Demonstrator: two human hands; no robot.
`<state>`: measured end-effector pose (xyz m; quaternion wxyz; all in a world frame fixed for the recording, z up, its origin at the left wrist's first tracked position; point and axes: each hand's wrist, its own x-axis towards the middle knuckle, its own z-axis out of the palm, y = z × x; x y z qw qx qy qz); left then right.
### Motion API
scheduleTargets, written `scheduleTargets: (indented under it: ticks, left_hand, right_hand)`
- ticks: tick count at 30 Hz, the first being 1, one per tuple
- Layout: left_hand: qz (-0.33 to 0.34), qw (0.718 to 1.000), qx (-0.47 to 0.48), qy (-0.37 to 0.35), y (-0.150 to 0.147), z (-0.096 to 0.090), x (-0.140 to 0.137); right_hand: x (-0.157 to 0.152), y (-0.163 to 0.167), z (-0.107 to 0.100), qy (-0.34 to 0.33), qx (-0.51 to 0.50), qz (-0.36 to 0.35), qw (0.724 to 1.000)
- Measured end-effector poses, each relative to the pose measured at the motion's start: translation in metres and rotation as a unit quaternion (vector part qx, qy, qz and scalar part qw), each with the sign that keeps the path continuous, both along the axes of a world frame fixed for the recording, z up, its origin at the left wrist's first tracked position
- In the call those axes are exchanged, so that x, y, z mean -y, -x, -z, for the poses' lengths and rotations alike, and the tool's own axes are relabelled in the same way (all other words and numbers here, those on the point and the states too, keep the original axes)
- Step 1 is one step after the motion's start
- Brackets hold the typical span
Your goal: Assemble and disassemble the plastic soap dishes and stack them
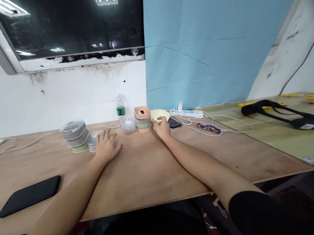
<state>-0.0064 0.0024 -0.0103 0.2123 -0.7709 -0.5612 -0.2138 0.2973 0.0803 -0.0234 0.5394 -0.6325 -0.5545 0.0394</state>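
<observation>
Extending both arms over the desk (142, 178), we have both hands at the row of containers along its far side. Our left hand (107, 145) is open, palm down, with its fingers at the right side of a low clear container (92, 143); we cannot tell what this unit holds. Just to its left stands a container stack (74, 136): grey upper sections over a green base. Between our hands stands a second clear container (128, 125), its walls transparent; its contents are too small to identify. A bottle (120, 109) with a green label stands upright behind it.

To the right is a multicoloured stack (143, 120): an orange top with a dark opening, grey and green sections below, and an orange base. Our right hand (162, 127) is just beside this stack, its fingers bent against a pale yellow piece (160, 114). We cannot tell whether they grip it. A dark flat object (173, 123) lies beside that hand. A black phone (30, 195) lies at the near left.
</observation>
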Motion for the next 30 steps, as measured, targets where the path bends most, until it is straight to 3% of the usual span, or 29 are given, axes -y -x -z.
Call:
scheduleTargets:
  ticks: [6,13,22,27,30]
  left_hand:
    - [-0.068,0.991,-0.028,0.115,0.024,0.004,-0.007]
    - [-0.075,0.986,-0.042,0.143,0.021,-0.001,-0.004]
    - [-0.073,0.986,-0.039,0.143,0.024,0.002,-0.006]
    - [-0.070,0.987,-0.027,0.140,0.024,0.006,-0.009]
    - [-0.063,0.992,0.004,0.105,0.022,0.006,-0.010]
  right_hand:
    - [-0.012,-0.012,0.006,0.072,0.005,0.049,0.996]
    - [-0.016,-0.012,0.010,0.078,0.006,0.049,0.996]
    - [-0.010,-0.007,0.003,-0.108,-0.096,0.036,0.989]
    - [-0.003,0.007,-0.002,-0.154,-0.093,0.007,0.984]
    - [0.005,0.018,-0.002,-0.159,-0.057,-0.049,0.984]
